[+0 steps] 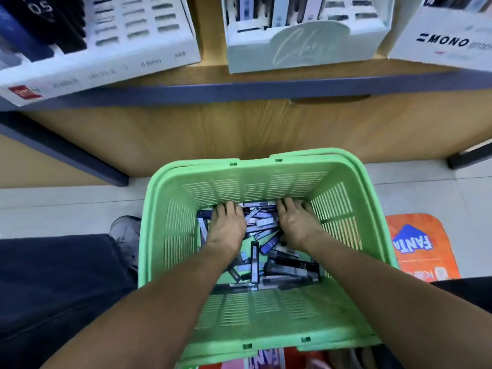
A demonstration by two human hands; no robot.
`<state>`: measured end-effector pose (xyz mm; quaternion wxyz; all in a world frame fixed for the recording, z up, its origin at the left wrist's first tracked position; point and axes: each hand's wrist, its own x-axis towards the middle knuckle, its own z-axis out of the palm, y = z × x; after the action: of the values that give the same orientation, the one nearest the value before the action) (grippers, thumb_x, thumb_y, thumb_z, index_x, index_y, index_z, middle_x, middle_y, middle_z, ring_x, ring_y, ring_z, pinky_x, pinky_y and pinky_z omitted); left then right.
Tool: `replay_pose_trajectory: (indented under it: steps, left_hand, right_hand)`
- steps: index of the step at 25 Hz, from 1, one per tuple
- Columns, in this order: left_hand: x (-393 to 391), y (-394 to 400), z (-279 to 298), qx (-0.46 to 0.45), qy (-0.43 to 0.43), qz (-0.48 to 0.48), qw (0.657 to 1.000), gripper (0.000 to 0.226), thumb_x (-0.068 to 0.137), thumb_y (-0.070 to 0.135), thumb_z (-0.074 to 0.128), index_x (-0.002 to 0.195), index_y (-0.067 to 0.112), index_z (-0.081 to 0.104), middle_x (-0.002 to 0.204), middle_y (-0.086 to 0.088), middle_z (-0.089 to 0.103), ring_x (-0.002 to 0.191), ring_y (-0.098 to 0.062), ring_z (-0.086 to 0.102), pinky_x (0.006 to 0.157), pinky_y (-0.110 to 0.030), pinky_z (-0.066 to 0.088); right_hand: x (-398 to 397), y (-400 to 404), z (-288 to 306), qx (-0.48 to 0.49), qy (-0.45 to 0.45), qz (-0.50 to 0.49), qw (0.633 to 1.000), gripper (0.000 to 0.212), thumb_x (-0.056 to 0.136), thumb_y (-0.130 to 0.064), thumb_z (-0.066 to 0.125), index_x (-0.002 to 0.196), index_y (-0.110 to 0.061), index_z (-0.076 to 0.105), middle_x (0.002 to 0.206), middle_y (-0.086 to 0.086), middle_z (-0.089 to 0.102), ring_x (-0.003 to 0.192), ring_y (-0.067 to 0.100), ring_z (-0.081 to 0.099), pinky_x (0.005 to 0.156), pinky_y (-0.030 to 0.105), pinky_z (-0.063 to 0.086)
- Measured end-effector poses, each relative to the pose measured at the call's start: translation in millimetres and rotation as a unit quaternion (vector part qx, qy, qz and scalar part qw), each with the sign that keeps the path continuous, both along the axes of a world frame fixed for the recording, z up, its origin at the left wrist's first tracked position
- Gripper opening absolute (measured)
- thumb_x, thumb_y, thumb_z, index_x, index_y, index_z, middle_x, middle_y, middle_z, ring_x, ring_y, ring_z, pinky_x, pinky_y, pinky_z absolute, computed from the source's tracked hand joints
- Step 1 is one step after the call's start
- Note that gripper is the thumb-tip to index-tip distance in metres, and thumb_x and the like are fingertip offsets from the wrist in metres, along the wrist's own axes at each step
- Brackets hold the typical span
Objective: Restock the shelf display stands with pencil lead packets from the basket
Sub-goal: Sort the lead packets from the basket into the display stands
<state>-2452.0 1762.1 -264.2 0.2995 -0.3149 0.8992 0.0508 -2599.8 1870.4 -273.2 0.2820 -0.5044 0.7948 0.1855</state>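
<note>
- Wooden shelf [266, 75]: three white cardboard display stands [300, 43].
- One green slotted plastic basket [266, 179]; many slim packets [254, 262], uncounted.
- Left hand [226, 225], right hand [295, 222]: fingers extended, pressing packets.

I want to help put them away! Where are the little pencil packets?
In the head view, the small dark pencil lead packets lie piled in the bottom of the green slotted plastic basket on the floor.

A green slatted plastic basket [266, 310] sits on the floor below the shelf, holding a loose jumble of slim dark and pale pencil lead packets [262, 249]. White display stands [300, 46] sit on the far shelf, partly filled.
</note>
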Motion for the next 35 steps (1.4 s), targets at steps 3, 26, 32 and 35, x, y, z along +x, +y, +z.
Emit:
replay_pose_trajectory:
  steps: [3,26,32,35]
  left_hand:
    - [11,0,-15,-0.029,0.010,0.026,0.999,0.063,0.086,-0.007,0.052,0.143,-0.007,0.026,0.128,-0.024,0.042,0.118,-0.035,0.044,0.108,-0.042,0.041]
    - [-12,18,-32,0.222,0.192,0.551,0.781,0.054,0.088,0.060,0.064,0.088,0.007,0.052,0.069,-0.002,0.048,0.055,-0.016,0.044,0.047,-0.026,0.032]
    - [-21,26,-35,0.212,0.167,0.564,0.781,0.072,0.074,0.063,0.077,0.110,0.005,0.052,0.113,-0.010,0.054,0.105,-0.029,0.057,0.087,-0.040,0.055]
    - [-25,30,-31,0.208,0.194,0.584,0.761,0.072,0.078,0.054,0.078,0.120,0.003,0.050,0.118,-0.013,0.054,0.098,-0.031,0.062,0.078,-0.039,0.058]
  right_hand:
    - [6,1,-7,-0.012,0.024,0.018,0.999,0.092,0.084,0.000,0.063,0.158,-0.007,0.009,0.145,0.018,0.029,0.142,0.035,0.032,0.122,0.048,0.028]
    - [34,-27,-18,-0.058,-0.249,-0.399,0.881,0.045,0.079,-0.026,0.085,0.112,-0.005,0.064,0.102,0.010,0.070,0.081,0.022,0.062,0.059,0.024,0.046]
    - [28,-18,-13,-0.063,-0.356,-0.492,0.792,0.051,0.077,0.003,0.079,0.125,-0.002,0.064,0.089,0.008,0.069,0.062,0.012,0.058,0.047,0.016,0.042]
    - [29,-15,-13,-0.063,-0.401,-0.519,0.752,0.053,0.074,0.013,0.075,0.123,-0.004,0.065,0.087,0.010,0.073,0.060,0.015,0.060,0.050,0.023,0.045]
